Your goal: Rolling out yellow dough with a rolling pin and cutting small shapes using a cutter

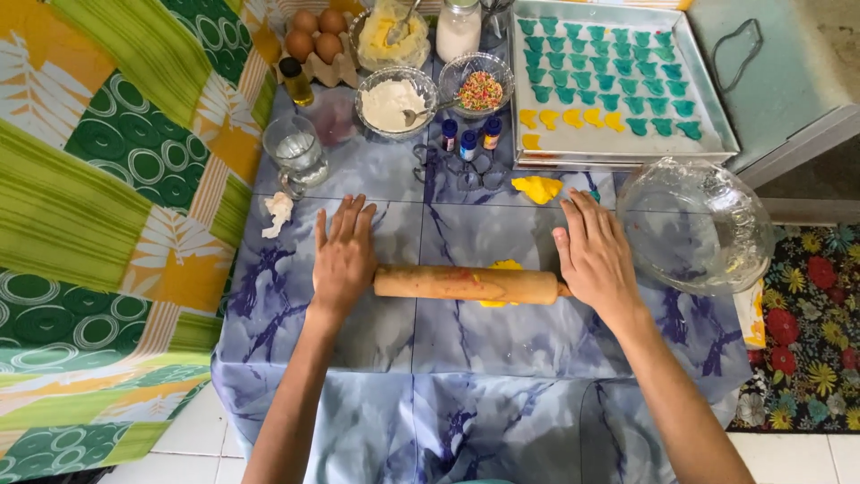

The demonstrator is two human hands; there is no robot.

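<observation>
- Landmark: wooden rolling pin (466, 284), lying across the bench (502, 350) with its long axis running left to right, slightly tilted down toward the right.
- Left of the pin: left hand (344, 255), flat and fully spread, palm pressed on the pin's left end; it grips nothing, fingers pointing away from the person.
- Further left and beyond the pin: a crumpled scrap of paper (279, 213), then a glass jug (296, 152); both well apart from the pin.
- Under the pin, a little right of its middle: yellow dough (504, 266), flattened, showing on both sides of the pin. It lies nearer the right hand than the left.
- Beyond the pin: a second lump of yellow dough (537, 188), near metal cookie cutters (466, 170) and small colouring bottles (468, 139).
- Right end of the pin: right hand (594, 255), likewise open and flat, palm on the pin's right handle, holding nothing closed.
- Right of the pin: large empty glass bowl (694, 224), just beside the right hand, so room is tight on that side.
- Beyond the bowl: baking tray (717, 112) with green and yellow cut shapes.
- Open room: bare bench between the pin and its near edge.
</observation>
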